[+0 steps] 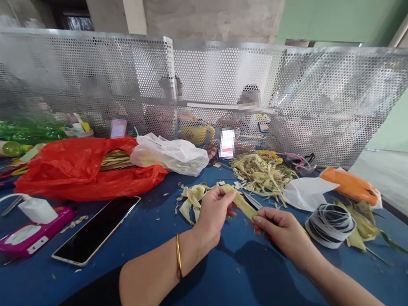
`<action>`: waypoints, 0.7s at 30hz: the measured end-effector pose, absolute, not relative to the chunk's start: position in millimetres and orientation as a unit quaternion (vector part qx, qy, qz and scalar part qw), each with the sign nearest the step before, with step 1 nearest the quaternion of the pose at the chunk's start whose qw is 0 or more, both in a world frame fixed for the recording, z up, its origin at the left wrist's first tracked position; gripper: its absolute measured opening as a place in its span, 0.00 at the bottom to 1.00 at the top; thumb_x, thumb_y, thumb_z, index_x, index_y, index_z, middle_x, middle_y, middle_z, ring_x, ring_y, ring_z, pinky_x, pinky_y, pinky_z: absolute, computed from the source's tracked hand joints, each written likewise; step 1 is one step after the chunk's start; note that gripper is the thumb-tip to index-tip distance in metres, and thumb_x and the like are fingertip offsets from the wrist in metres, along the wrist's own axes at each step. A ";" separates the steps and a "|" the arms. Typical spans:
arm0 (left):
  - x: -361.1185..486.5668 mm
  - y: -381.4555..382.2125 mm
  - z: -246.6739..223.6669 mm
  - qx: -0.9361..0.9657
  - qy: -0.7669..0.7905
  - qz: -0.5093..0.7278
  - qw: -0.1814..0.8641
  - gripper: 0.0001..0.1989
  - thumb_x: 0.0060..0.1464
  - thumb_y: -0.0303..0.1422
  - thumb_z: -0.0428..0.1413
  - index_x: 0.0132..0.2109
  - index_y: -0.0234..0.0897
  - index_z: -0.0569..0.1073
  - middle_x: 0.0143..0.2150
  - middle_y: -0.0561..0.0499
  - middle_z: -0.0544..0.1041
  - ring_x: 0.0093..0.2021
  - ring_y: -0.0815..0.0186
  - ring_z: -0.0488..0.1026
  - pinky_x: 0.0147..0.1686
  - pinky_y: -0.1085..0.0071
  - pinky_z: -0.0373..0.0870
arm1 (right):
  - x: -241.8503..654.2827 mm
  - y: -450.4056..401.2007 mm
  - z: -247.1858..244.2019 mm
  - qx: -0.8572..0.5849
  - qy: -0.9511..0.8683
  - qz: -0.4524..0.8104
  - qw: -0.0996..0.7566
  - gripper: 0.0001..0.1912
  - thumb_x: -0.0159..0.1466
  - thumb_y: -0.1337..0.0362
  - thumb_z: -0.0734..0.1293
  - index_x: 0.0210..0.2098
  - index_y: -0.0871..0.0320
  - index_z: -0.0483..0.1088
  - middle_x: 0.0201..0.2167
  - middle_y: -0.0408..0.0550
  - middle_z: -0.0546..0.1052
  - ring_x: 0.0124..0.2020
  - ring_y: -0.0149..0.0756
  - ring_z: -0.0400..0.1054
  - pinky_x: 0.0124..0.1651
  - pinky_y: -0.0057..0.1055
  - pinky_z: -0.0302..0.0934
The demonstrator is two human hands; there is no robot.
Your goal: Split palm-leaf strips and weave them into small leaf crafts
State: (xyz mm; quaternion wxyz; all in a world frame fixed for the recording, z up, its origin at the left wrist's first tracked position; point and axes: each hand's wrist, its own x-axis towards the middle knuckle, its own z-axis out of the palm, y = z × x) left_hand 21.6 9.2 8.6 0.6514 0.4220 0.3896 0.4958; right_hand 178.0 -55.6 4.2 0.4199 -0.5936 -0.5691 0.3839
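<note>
The blue desk (215, 292) runs along a grey perforated metal screen (101, 61). On it, toward the left, lies an open, crumpled red plastic bag (66, 163) with dry straw-coloured stalks (115, 159) showing in its mouth; a thin white plastic bag (174, 154) lies against its right end. Behind the red bag, a small cup (85, 134) holds upright tools with white and yellow handles. A loose heap of shredded pale husk (263, 173) sits beyond the hands. Nearer, a black-screened phone (97, 231) lies flat beside a magenta power strip (56, 230) with a white plug (37, 210) in it. On the right, a spool of black and white cord (330, 225) stands near an orange plastic packet (351, 186), whose contents I cannot tell.

The left hand (211, 209) and right hand (279, 226) each have a narrow, pinched grip on a flat yellow-green husk strip (244, 205), held above the desk. Its long axis slants from far left to near right. Just behind it is a pointed metal blade (252, 200), perhaps of scissors.
</note>
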 end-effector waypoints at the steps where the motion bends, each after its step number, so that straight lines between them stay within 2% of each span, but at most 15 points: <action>1: 21.2 10.6 9.2 0.412 0.391 0.499 0.655 0.08 0.47 0.32 0.60 0.32 0.35 0.69 0.25 0.52 0.74 0.25 0.69 0.72 0.22 0.76 0.65 | 182.2 -54.3 4.1 -0.605 -0.583 0.346 0.418 0.19 0.58 0.49 0.67 0.23 0.59 0.69 0.18 0.41 0.69 0.22 0.29 0.60 0.27 0.26 0.54; 5: 20.5 16.0 8.6 0.409 0.399 0.525 0.631 0.09 0.46 0.28 0.60 0.36 0.36 0.68 0.26 0.53 0.75 0.26 0.68 0.74 0.23 0.76 0.67 | 200.3 -49.9 4.5 -0.623 -0.613 0.279 0.398 0.17 0.60 0.50 0.64 0.25 0.58 0.69 0.19 0.41 0.69 0.23 0.31 0.61 0.29 0.27 0.55; 8: 19.1 18.5 6.1 0.458 0.415 0.528 0.582 0.09 0.47 0.29 0.58 0.38 0.36 0.69 0.29 0.50 0.76 0.28 0.65 0.75 0.26 0.73 0.69 | 208.3 -49.9 8.1 -0.632 -0.642 0.237 0.364 0.17 0.63 0.51 0.61 0.26 0.57 0.69 0.20 0.42 0.69 0.24 0.33 0.61 0.29 0.28 0.55; 11: 14.1 16.4 7.9 0.545 0.416 0.558 0.467 0.14 0.49 0.29 0.58 0.45 0.38 0.71 0.43 0.45 0.78 0.42 0.61 0.75 0.40 0.67 0.71 | 208.5 -52.8 14.4 -0.635 -0.685 0.155 0.322 0.16 0.65 0.54 0.58 0.29 0.56 0.70 0.24 0.44 0.72 0.28 0.35 0.64 0.32 0.29 0.56; 13: 10.2 12.4 12.2 0.639 0.379 0.566 0.358 0.17 0.52 0.30 0.57 0.50 0.41 0.73 0.53 0.45 0.75 0.53 0.60 0.70 0.53 0.64 0.64 | 206.2 -55.2 18.9 -0.615 -0.723 0.121 0.288 0.15 0.67 0.57 0.57 0.31 0.56 0.70 0.29 0.46 0.74 0.31 0.36 0.66 0.34 0.29 0.57; 15: 8.1 7.4 16.1 0.740 0.324 0.505 0.302 0.11 0.54 0.33 0.56 0.45 0.43 0.78 0.49 0.46 0.77 0.53 0.58 0.70 0.57 0.63 0.58 | 203.6 -57.1 21.9 -0.584 -0.760 0.122 0.257 0.14 0.67 0.60 0.57 0.32 0.55 0.71 0.32 0.47 0.75 0.33 0.36 0.68 0.36 0.29 0.57; 17: 8.4 3.2 17.1 0.803 0.297 0.417 0.306 0.07 0.53 0.36 0.58 0.37 0.44 0.80 0.38 0.47 0.80 0.45 0.56 0.73 0.53 0.63 0.60 | 201.5 -57.9 22.8 -0.558 -0.783 0.137 0.236 0.15 0.68 0.61 0.56 0.33 0.55 0.72 0.32 0.47 0.75 0.34 0.36 0.68 0.36 0.29 0.58; 19: 10.2 1.1 14.6 0.822 0.303 0.337 0.344 0.05 0.50 0.37 0.60 0.33 0.44 0.81 0.30 0.49 0.80 0.36 0.58 0.74 0.43 0.67 0.65 | 200.6 -57.8 22.1 -0.547 -0.791 0.150 0.228 0.14 0.67 0.61 0.57 0.33 0.55 0.73 0.31 0.46 0.75 0.34 0.35 0.68 0.36 0.28 0.57; 21: 11.9 0.9 10.6 0.810 0.327 0.285 0.394 0.05 0.48 0.35 0.60 0.29 0.43 0.80 0.24 0.51 0.78 0.28 0.63 0.73 0.32 0.71 0.64 | 201.0 -56.8 21.0 -0.558 -0.782 0.150 0.232 0.13 0.66 0.61 0.59 0.32 0.55 0.72 0.30 0.45 0.75 0.33 0.34 0.68 0.35 0.27 0.57</action>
